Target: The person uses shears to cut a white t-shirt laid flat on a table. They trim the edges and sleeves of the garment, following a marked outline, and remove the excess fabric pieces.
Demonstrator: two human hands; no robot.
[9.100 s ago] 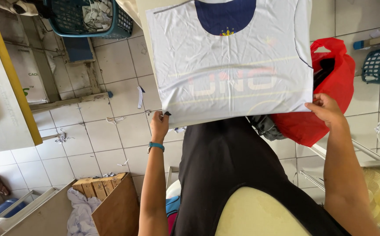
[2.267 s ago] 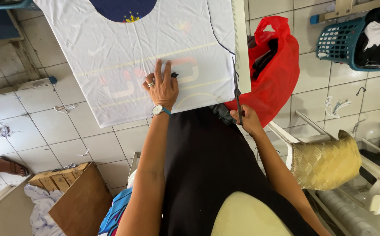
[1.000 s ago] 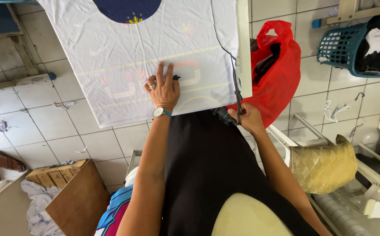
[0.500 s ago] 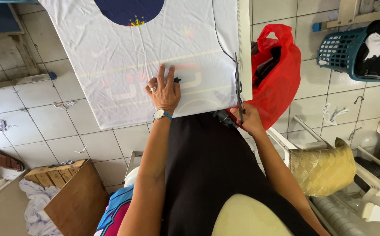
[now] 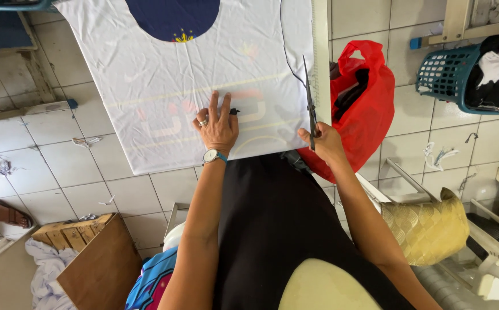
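A white garment piece [image 5: 163, 86] with a dark blue neck patch lies spread in front of me, its faint print showing through. My left hand [image 5: 217, 127], wearing a watch and a ring, presses flat on the fabric near its lower edge, next to a small dark marker. My right hand [image 5: 325, 143] grips a pair of scissors [image 5: 308, 103] whose blades point away from me along the fabric's right side. A cut line runs up the cloth ahead of the blades, beside a long pale ruler [image 5: 321, 57].
A red plastic bag [image 5: 370, 109] with dark cloth hangs right of the fabric. A teal laundry basket [image 5: 462, 74] of clothes stands at the far right, a woven yellow bag [image 5: 427, 229] lower right, a wooden box [image 5: 89, 252] with rags lower left on the tiled floor.
The scissors have moved further up the fabric's right side and the cut has lengthened. My left hand stays pressed on the cloth.
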